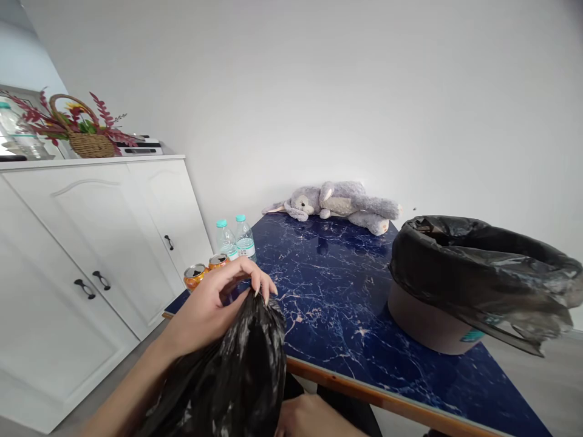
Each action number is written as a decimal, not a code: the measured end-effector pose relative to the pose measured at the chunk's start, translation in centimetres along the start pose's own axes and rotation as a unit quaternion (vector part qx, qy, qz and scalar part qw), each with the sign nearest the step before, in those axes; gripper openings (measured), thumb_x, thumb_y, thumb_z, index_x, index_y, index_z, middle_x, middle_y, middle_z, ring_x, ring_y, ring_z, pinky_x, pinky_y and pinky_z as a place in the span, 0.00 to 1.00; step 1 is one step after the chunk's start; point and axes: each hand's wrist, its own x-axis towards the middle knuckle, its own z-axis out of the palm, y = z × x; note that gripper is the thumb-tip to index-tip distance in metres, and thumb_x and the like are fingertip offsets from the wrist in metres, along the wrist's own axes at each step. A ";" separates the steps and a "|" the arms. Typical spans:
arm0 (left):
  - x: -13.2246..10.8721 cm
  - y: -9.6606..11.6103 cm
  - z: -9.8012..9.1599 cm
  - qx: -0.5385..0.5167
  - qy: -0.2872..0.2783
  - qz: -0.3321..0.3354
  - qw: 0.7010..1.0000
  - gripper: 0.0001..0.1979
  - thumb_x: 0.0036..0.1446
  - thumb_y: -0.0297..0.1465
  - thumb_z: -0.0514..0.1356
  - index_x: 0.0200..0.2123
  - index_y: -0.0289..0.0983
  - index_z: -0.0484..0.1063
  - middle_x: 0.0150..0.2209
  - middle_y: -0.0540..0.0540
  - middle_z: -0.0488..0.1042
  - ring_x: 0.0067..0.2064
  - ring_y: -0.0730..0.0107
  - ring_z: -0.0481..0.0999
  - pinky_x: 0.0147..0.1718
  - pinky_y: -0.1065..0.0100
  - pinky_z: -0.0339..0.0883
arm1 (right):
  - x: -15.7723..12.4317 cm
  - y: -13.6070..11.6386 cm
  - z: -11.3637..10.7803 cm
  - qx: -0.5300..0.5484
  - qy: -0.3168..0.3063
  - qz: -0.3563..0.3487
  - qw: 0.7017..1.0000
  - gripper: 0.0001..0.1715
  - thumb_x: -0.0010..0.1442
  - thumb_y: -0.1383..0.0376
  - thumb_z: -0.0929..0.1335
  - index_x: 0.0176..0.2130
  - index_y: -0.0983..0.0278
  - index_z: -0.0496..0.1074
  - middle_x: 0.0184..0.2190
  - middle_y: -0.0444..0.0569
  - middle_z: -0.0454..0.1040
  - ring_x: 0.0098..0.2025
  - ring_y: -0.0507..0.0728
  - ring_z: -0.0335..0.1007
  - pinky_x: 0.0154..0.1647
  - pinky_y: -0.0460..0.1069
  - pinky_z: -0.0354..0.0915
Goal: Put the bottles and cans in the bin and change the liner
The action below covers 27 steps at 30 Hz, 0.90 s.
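Note:
My left hand (223,297) pinches the gathered top of a black garbage bag (228,382), thumb and fingers closed on the plastic. The bag hangs in crinkled folds in front of the table's near edge and runs out of the bottom of the view. Low against the bag's right side, my right hand (307,416) is curled, with most of its fingers cut off or hidden. Just beyond my left hand stand two orange cans (195,274) and two clear bottles (245,238) with turquoise caps.
A bin (423,318) lined with a black bag (483,267) stands on the right of the blue marbled table (328,328). Against the wall lies a grey plush rabbit (337,203). To the left, a white cabinet (91,243) carries a flower basket (91,145).

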 end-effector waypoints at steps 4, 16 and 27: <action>0.3 0.7 -0.2 0.164 0.027 0.045 0.985 0.09 0.70 0.26 0.51 0.39 0.40 0.70 0.36 0.48 0.76 0.37 0.66 0.77 0.38 0.66 0.68 | -5.5 -3.7 -8.1 0.075 0.046 0.100 0.991 0.13 0.70 0.55 0.67 0.42 0.58 0.79 0.39 0.48 0.83 0.40 0.59 0.79 0.38 0.47 0.66; 7.7 0.6 -0.1 0.429 -0.005 0.027 0.903 0.12 0.70 0.34 0.51 0.48 0.43 0.73 0.42 0.46 0.80 0.45 0.54 0.79 0.45 0.59 0.67 | -2.1 -6.5 -9.9 0.516 0.116 0.034 0.848 0.57 0.52 0.49 0.82 0.70 0.56 0.59 0.61 0.53 0.75 0.61 0.63 0.74 0.64 0.58 0.68; 9.5 -7.3 -2.2 0.271 0.123 -0.119 0.947 0.16 0.67 0.40 0.56 0.51 0.41 0.75 0.45 0.44 0.82 0.37 0.59 0.80 0.43 0.62 0.69 | -3.0 -0.2 -16.2 0.129 0.310 0.127 0.933 0.20 0.69 0.55 0.68 0.51 0.66 0.77 0.48 0.57 0.82 0.50 0.67 0.79 0.54 0.61 0.72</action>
